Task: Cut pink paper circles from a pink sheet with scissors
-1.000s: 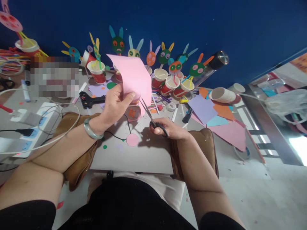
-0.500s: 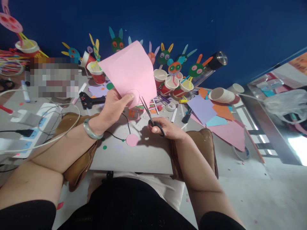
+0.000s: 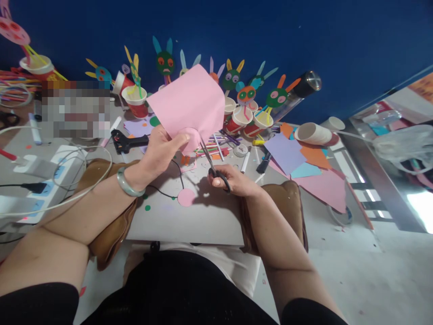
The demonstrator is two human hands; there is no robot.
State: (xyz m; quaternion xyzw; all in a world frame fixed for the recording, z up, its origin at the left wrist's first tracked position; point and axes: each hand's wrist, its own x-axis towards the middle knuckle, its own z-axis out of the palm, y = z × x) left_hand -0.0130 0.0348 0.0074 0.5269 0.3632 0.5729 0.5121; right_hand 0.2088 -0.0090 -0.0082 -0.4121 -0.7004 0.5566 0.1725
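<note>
My left hand pinches a sheet of pink paper above the table, thumb on top near its lower edge. Under the thumb lies a rounded pink piece; whether it is still joined to the sheet I cannot tell. In my right hand is a pair of scissors with black handles, its blades pointing up at the paper beside the rounded piece. Below, on the table, rests a pink paper circle, close to a black cord.
Paper cups with rabbit-faced paper figures stand along the blue wall. A black glue gun lies left of my hand, with a power strip beyond. Coloured paper sheets, tipped-over cups and a flask are at the right.
The pink sheet has shifted slightly right, and its upper edge has dipped and turned. The scissors remain at the edge of the rounded piece, with the right hand almost in place.
</note>
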